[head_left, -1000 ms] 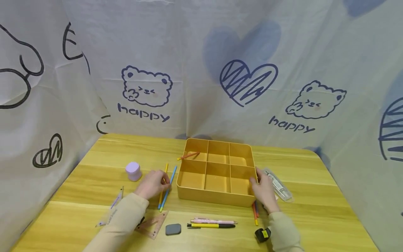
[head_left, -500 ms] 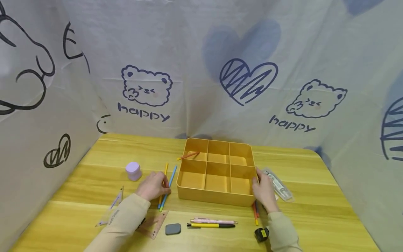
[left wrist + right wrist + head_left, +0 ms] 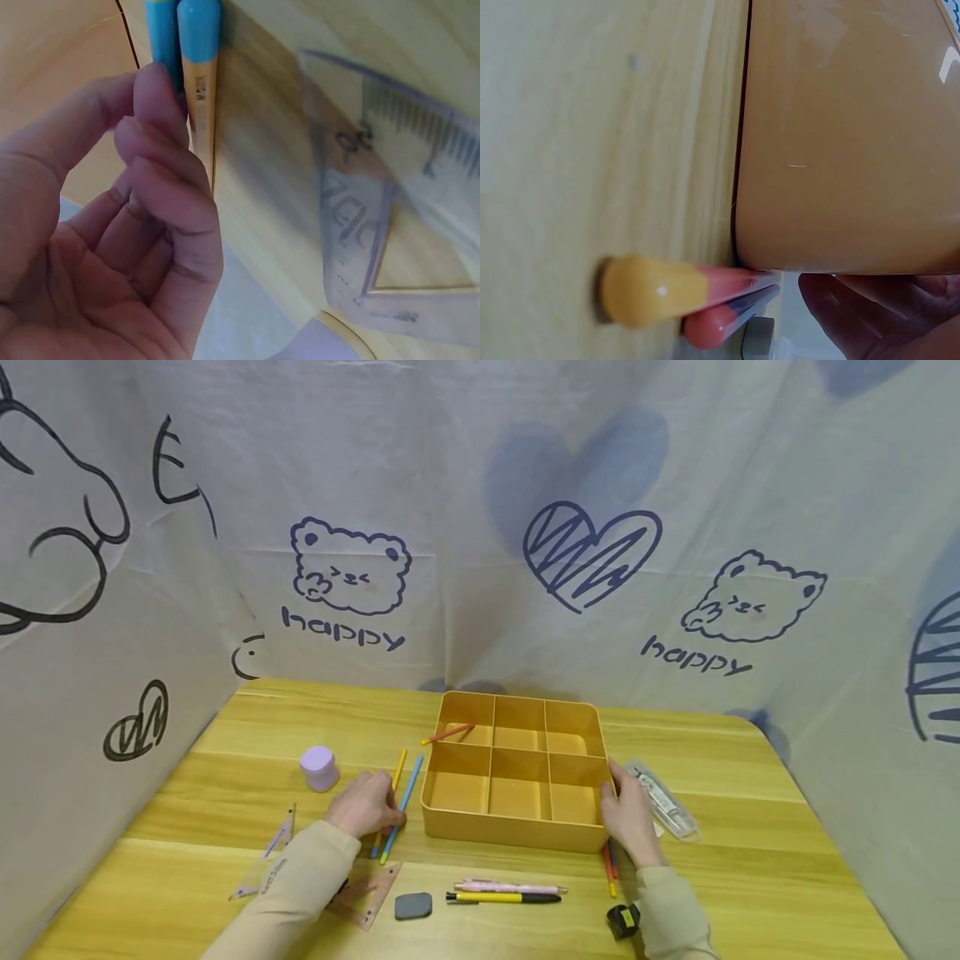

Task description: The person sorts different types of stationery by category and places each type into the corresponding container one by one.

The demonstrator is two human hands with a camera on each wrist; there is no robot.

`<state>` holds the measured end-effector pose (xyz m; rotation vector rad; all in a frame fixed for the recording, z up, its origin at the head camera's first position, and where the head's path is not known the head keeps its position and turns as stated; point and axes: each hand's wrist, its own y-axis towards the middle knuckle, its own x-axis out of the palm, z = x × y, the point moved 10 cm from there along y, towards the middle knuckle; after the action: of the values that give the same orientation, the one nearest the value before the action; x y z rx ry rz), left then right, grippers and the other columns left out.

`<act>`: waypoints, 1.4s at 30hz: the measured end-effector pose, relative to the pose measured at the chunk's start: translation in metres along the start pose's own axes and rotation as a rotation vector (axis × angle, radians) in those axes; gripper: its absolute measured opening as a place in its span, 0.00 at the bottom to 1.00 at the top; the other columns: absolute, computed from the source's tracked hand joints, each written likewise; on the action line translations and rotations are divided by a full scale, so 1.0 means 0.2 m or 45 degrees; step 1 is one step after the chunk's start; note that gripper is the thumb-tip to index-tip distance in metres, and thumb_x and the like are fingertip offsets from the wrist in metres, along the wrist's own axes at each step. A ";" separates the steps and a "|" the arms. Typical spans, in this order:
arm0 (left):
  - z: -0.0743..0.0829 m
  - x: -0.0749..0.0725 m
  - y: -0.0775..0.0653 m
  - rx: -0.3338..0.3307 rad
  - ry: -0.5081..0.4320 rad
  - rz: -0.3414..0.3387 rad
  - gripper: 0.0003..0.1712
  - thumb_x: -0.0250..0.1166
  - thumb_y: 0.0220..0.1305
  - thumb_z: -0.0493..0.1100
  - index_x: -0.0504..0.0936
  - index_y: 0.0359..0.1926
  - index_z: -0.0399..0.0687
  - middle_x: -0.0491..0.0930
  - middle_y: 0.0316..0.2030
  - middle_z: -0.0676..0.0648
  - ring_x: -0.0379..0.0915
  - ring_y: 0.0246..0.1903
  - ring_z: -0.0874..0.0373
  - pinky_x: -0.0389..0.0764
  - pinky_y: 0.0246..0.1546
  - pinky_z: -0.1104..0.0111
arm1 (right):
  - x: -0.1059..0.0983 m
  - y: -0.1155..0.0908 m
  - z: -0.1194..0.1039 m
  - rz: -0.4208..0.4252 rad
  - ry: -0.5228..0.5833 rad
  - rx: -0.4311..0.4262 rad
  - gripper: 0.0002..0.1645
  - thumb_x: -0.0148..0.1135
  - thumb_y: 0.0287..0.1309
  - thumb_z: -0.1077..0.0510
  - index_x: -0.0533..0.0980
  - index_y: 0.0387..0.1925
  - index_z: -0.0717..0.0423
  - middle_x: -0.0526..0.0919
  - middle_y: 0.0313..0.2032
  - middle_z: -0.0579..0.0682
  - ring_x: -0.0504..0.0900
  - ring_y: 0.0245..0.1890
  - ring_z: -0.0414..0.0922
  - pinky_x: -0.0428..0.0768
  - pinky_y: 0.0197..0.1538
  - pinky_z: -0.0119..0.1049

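My left hand [image 3: 365, 806] bends over two pencils left of the box, its thumb and forefinger pinching the blue pencil [image 3: 412, 777]. Right beside that lies a yellow pencil [image 3: 401, 768] with a blue end [image 3: 199, 30]. A yellow-orange box [image 3: 513, 833] with several compartments stands mid-table. My right hand [image 3: 632, 817] grips the box's right wall, thumb over the rim and fingers outside. An orange pencil [image 3: 452, 732] leans across the back left compartment, its yellow end past the rim. By the box's front right corner lie a red pencil with a yellow end [image 3: 656, 291] and a second red-ended one [image 3: 709, 326].
Left are a lilac jar [image 3: 318, 768] and a clear set square [image 3: 281, 839]. In front lie a pink set square [image 3: 367, 900], a grey eraser [image 3: 413, 906], a pink pen [image 3: 517, 887] and a yellow-black pen [image 3: 498, 898]. Right are a black item [image 3: 622, 921] and clear case [image 3: 667, 806].
The yellow pencil has turned slightly, its far end shifting right and its near end left. My left hand has edged a little downward; the right hand and box have barely moved.
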<state>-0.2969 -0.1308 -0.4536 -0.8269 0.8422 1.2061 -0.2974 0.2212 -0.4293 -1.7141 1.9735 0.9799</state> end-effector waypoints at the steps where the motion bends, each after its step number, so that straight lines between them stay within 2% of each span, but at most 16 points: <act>1: 0.00 0.00 0.00 -0.001 0.004 0.003 0.14 0.73 0.46 0.39 0.78 0.11 0.49 0.76 0.08 0.54 0.68 0.11 0.61 0.61 0.13 0.72 | 0.00 0.00 0.00 -0.001 0.001 0.003 0.26 0.46 0.63 0.72 0.65 0.63 0.76 0.73 0.54 0.75 0.71 0.55 0.66 0.72 0.56 0.61; 9: -0.01 0.02 0.00 -0.015 0.001 -0.011 0.15 0.71 0.48 0.42 0.77 0.11 0.49 0.75 0.08 0.54 0.65 0.10 0.63 0.60 0.12 0.74 | 0.01 -0.01 0.01 -0.015 -0.015 0.035 0.26 0.45 0.64 0.71 0.63 0.64 0.76 0.71 0.56 0.75 0.69 0.57 0.67 0.70 0.58 0.61; 15: -0.02 0.00 0.00 0.002 -0.071 0.012 0.15 0.70 0.50 0.43 0.78 0.11 0.48 0.74 0.08 0.53 0.59 0.11 0.64 0.57 0.13 0.74 | 0.01 0.00 0.02 -0.017 -0.010 0.052 0.26 0.45 0.65 0.70 0.63 0.64 0.74 0.71 0.57 0.75 0.69 0.57 0.66 0.70 0.58 0.61; 20: 0.00 -0.02 -0.02 0.031 -0.136 0.061 0.16 0.66 0.52 0.41 0.75 0.11 0.48 0.68 0.08 0.55 0.55 0.10 0.64 0.56 0.13 0.73 | 0.01 0.00 0.03 -0.019 -0.003 0.056 0.26 0.44 0.66 0.70 0.64 0.65 0.73 0.72 0.56 0.75 0.69 0.57 0.66 0.70 0.58 0.61; 27: 0.01 -0.05 -0.05 0.045 -0.225 0.096 0.14 0.58 0.57 0.38 0.71 0.15 0.46 0.67 0.11 0.53 0.56 0.11 0.63 0.57 0.15 0.72 | 0.01 0.00 0.03 -0.012 0.006 0.057 0.26 0.45 0.66 0.70 0.65 0.64 0.72 0.72 0.56 0.74 0.70 0.57 0.65 0.70 0.59 0.60; 34: 0.00 -0.09 -0.07 0.023 -0.392 0.153 0.08 0.55 0.62 0.36 0.77 0.27 0.40 0.76 0.13 0.49 0.71 0.12 0.61 0.68 0.12 0.72 | 0.02 0.00 0.02 -0.005 0.006 0.039 0.25 0.45 0.66 0.70 0.65 0.64 0.73 0.73 0.56 0.74 0.70 0.56 0.66 0.70 0.58 0.61; 38: 0.00 -0.11 -0.08 0.002 -0.467 0.182 0.09 0.53 0.66 0.37 0.77 0.33 0.36 0.76 0.12 0.49 0.74 0.11 0.58 0.77 0.12 0.68 | 0.02 0.00 0.03 -0.011 0.011 0.040 0.25 0.45 0.66 0.70 0.65 0.64 0.72 0.73 0.56 0.74 0.70 0.56 0.66 0.70 0.58 0.61; 42: 0.01 -0.12 -0.09 -0.006 -0.513 0.203 0.09 0.50 0.70 0.37 0.74 0.41 0.35 0.76 0.13 0.48 0.74 0.11 0.57 0.82 0.14 0.63 | 0.01 0.00 0.02 -0.002 0.006 0.036 0.25 0.45 0.66 0.70 0.66 0.64 0.72 0.74 0.55 0.74 0.71 0.55 0.66 0.71 0.57 0.61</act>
<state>-0.2832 -0.1421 -0.4303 -0.5004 0.5811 1.4550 -0.2981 0.2225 -0.4347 -1.7041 1.9794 0.9435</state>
